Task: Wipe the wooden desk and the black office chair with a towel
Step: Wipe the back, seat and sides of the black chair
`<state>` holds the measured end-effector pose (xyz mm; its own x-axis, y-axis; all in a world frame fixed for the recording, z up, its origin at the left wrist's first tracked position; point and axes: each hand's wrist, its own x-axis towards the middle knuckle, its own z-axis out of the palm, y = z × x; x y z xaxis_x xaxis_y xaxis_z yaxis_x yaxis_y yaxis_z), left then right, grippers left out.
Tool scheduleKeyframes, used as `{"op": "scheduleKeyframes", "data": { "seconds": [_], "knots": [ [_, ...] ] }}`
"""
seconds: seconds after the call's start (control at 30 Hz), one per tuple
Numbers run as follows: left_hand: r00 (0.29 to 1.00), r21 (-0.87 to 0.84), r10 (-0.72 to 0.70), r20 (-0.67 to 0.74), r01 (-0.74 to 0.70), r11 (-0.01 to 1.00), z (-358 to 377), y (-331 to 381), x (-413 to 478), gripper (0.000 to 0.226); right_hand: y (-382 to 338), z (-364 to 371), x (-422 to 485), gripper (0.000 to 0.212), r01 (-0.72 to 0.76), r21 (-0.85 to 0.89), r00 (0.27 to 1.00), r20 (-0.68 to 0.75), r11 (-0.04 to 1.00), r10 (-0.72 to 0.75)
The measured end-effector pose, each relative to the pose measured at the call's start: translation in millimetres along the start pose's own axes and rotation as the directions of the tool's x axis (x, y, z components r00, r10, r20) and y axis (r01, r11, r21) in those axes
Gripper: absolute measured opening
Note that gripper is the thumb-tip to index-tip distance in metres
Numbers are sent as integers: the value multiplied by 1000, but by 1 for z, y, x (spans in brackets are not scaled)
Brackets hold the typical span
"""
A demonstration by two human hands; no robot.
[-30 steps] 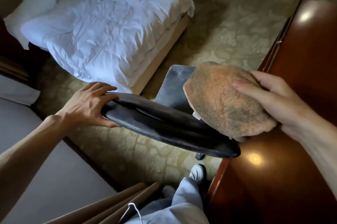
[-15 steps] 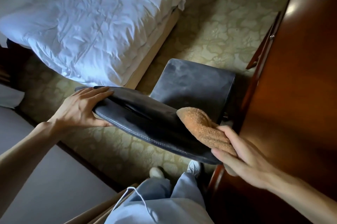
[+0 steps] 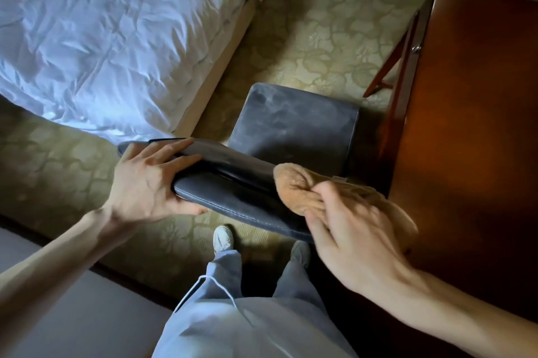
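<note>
Ten fingers [image 3: 168,148] around chair [image 3: 233,193], towel [image 3: 292,187]

Towel [image 3: 294,191] tan-orange. Chair [image 3: 294,127] black, greyish smears on seat. Table [image 3: 471,124] reddish-brown wood. Carpet [image 3: 329,46] olive-gold, floral pattern. Bed linen [image 3: 110,31] white. Trousers [image 3: 233,320] light grey.

- wooden desk [image 3: 465,124] sits just right of the towel [image 3: 294,189] grip, so that side's blocked
- backrest [image 3: 233,194] top between the two grips is free
- bed [image 3: 116,37] is close, beyond the left hand [image 3: 148,183]
</note>
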<state>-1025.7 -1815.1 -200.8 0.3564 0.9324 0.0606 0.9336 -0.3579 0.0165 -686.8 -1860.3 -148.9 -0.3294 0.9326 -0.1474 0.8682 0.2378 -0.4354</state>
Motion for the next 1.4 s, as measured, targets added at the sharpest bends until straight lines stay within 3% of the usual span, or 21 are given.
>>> {"op": "scheduleKeyframes", "data": {
  "seconds": [0.37,0.43,0.53,0.57,0.63,0.67,0.73,0.8,0.87,0.93,1.0,1.07,1.17,1.3,1.4],
  "knots": [
    [986,-48,168,14,-167,985,0,-71,20,92,-171,73,96,24,-169,-16,939,-306,985,156],
    [981,-59,192,-5,-192,980,0,-84,24,95,-185,78,110,24,-171,22,951,-258,985,171],
    [964,-102,264,-20,-265,959,-5,-95,36,100,-166,62,118,19,-213,94,973,-70,973,220],
    [952,-111,305,-18,-305,946,-7,-100,40,101,-153,49,117,16,-268,260,961,6,928,276],
    [921,-140,389,15,-384,913,-11,-113,47,99,-127,17,108,13,-370,630,916,125,683,381],
    [907,-171,420,31,-410,896,-12,-122,50,97,-113,-1,98,21,-371,735,896,123,568,426],
    [900,-240,433,45,-411,880,-14,-139,59,94,-87,-34,77,26,-300,796,894,43,525,446],
    [908,-309,409,90,-365,878,-13,-154,72,94,-75,-51,57,19,-265,702,920,-21,661,391],
    [921,-393,379,91,-317,863,-10,-169,87,87,-71,-52,44,16,-276,553,946,10,786,325],
    [948,-551,307,88,-211,807,-7,-183,99,79,-74,-38,34,22,-325,496,946,186,805,267],
    [969,-693,177,171,-10,721,-4,-192,103,68,-82,-18,28,33,-404,481,897,377,778,233],
    [965,-733,124,230,88,674,0,-195,103,59,-80,4,24,40,-379,375,902,354,846,247],
    [959,-718,81,271,146,680,-1,-194,104,64,-80,25,28,67,-205,116,953,250,972,171],
    [951,-720,39,307,206,662,-4,-189,101,72,-87,34,35,101,-206,64,906,389,976,166],
    [952,-716,-8,305,235,657,-8,-183,96,72,-100,42,38,102,-126,-77,937,319,989,144]
  ]
}}
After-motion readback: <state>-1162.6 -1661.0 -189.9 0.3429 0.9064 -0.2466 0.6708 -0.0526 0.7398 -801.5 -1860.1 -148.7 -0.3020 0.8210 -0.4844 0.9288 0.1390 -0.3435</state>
